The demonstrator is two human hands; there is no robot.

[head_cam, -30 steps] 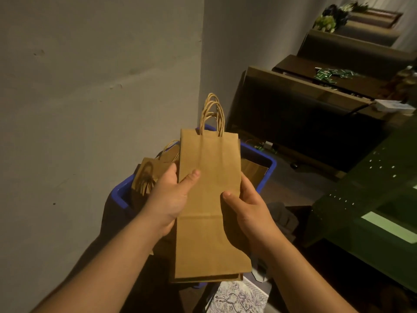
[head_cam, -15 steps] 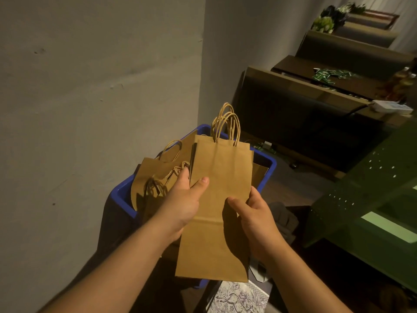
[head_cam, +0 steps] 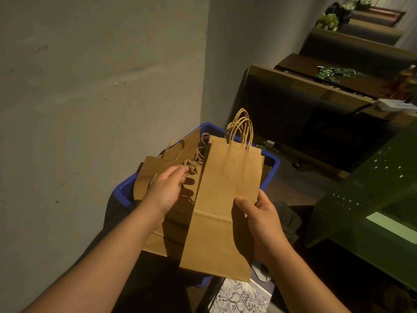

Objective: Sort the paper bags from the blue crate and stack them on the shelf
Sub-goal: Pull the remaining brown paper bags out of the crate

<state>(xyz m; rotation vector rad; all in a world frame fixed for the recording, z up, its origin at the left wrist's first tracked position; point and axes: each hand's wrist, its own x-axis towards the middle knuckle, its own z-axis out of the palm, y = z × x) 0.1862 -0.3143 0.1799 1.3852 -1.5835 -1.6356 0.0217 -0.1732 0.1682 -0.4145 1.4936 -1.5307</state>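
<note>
My right hand (head_cam: pixel 262 224) grips a small stack of flat brown paper bags (head_cam: pixel 223 206) by the right edge, thumb on the front, handles pointing up and away. The stack hangs over the blue crate (head_cam: pixel 274 163), which stands against the grey wall. More brown bags with twisted handles (head_cam: pixel 158 175) lie loose in the crate. My left hand (head_cam: pixel 168 188) is off the stack and reaches over those bags, its fingertips at a twisted handle (head_cam: pixel 191 169). Whether the fingers pinch the handle cannot be seen.
A dark wooden shelf unit (head_cam: pixel 316 105) runs along the right, with small green packets (head_cam: pixel 331 72) on its top. A green perforated metal surface (head_cam: pixel 370 199) juts in at the right. A patterned white sheet (head_cam: pixel 241 298) lies on the floor below the stack.
My left hand let go of the held stack and moved left and forward to the loose bags in the crate. My right hand now holds the stack alone, shifted slightly right.
</note>
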